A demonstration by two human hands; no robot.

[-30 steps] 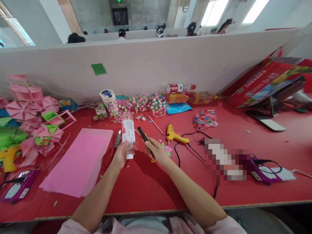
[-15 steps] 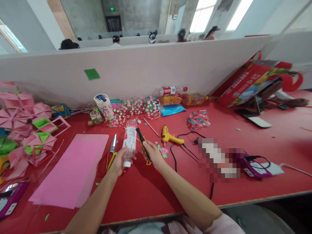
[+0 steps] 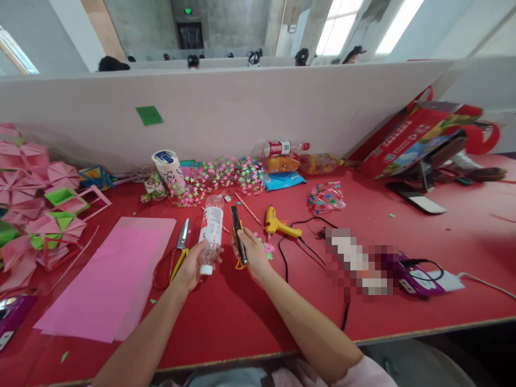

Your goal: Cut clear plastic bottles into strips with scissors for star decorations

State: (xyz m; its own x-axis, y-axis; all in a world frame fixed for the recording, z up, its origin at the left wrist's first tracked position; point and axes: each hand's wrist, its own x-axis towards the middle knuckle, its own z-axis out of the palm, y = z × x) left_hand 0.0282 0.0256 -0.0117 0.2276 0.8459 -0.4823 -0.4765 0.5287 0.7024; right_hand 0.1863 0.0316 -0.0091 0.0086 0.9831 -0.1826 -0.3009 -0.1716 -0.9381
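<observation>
Both hands sit slightly lower and closer together than a second ago, and the cutter now points nearly straight up the frame instead of slanting left. Left hand (image 3: 192,267) is clenched round the neck end of a clear plastic bottle (image 3: 211,228), white cap toward the body, base pointing to 12 o'clock, red-printed label facing up. Right hand (image 3: 252,252) grips a black and yellow utility knife (image 3: 238,236), blade end aimed at 12 o'clock, just beside the bottle at its 3 o'clock, not touching as far as can be seen. Bottle is held low over the red table (image 3: 250,312), centre of view. Scissors (image 3: 179,250) lie at the bottle's 9 o'clock, pink paper sheet (image 3: 113,274) further at 9, yellow glue gun (image 3: 278,226) at 3 o'clock. Judging the step as bringing blade to bottle: steady the bottle firmly against rolling, keep left fingers clear of the blade path, cut away from the holding hand, start with light pressure since the thin curved plastic can let the blade skid.
</observation>
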